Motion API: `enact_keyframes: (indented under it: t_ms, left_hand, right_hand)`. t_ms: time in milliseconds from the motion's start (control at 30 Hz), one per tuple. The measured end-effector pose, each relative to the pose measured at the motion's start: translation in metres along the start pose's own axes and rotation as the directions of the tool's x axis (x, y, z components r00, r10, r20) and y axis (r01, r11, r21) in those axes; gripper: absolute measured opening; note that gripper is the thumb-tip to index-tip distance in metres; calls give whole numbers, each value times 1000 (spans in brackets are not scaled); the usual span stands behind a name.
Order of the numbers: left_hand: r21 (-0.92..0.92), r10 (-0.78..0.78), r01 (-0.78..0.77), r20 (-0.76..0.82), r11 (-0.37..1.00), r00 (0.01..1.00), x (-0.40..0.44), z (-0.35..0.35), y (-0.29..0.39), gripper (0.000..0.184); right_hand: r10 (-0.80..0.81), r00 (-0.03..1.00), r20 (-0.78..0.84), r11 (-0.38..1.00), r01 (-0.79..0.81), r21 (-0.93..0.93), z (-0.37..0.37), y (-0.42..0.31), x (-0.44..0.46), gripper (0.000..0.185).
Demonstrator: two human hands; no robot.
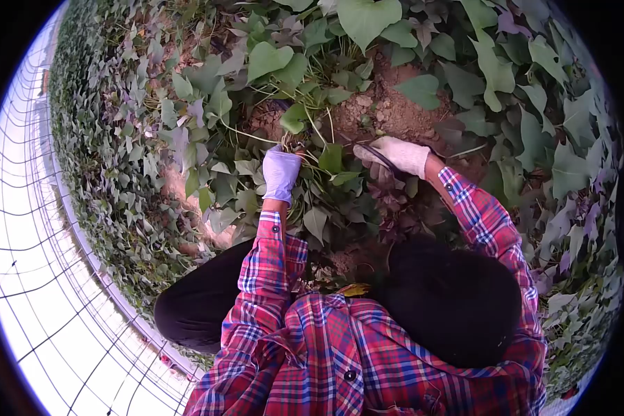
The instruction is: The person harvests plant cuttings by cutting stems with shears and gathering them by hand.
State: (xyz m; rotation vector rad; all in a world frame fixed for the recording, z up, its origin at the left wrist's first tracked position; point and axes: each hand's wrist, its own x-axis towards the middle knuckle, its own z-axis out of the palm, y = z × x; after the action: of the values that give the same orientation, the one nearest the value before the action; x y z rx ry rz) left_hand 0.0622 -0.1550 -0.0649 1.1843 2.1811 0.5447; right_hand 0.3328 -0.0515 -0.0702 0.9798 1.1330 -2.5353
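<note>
Both hands wear light gloves and reach down among leafy vines. My left hand is closed round the base of a bunch of green stems, whose leaves spread above and beside it. To the right, my right hand has its fingers curled on a dark, thin, curved thing that looks like a vine or a tool handle; which one is unclear. Purple-leaved shoots hang just below the right hand. The two hands are apart.
Bare reddish soil shows beyond the hands. Dense green leaves cover the ground on both sides. A wire fence curves along the left edge. My dark-clothed knees are close below the hands.
</note>
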Motion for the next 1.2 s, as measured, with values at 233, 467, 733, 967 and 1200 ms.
enact_keyframes:
  t_ms: [233,467,733,967,1200]
  left_hand:
    - [639,-34,-70,149,766,988,85,53,-52,38]
    - [598,-207,76,153,798,966,74,34,46,29]
    - [688,-187,-170,413,706,891,87,37,34,30]
    - [760,-132,-398,529,514,838,100,40,20,30]
    - [-432,-172,194,91,881,981,1,-55,-6,25]
  right_hand:
    - [-81,993,-81,992,88,95,6,-17,16,67]
    - [79,993,-92,993,-70,98,8,-16,23,67]
    - [-69,989,-132,998,67,-20,10,-21,42,55]
    - [-65,977,-205,998,67,2,12,-11,44,52]
    - [10,994,-104,998,-4,57,22,9,2,50]
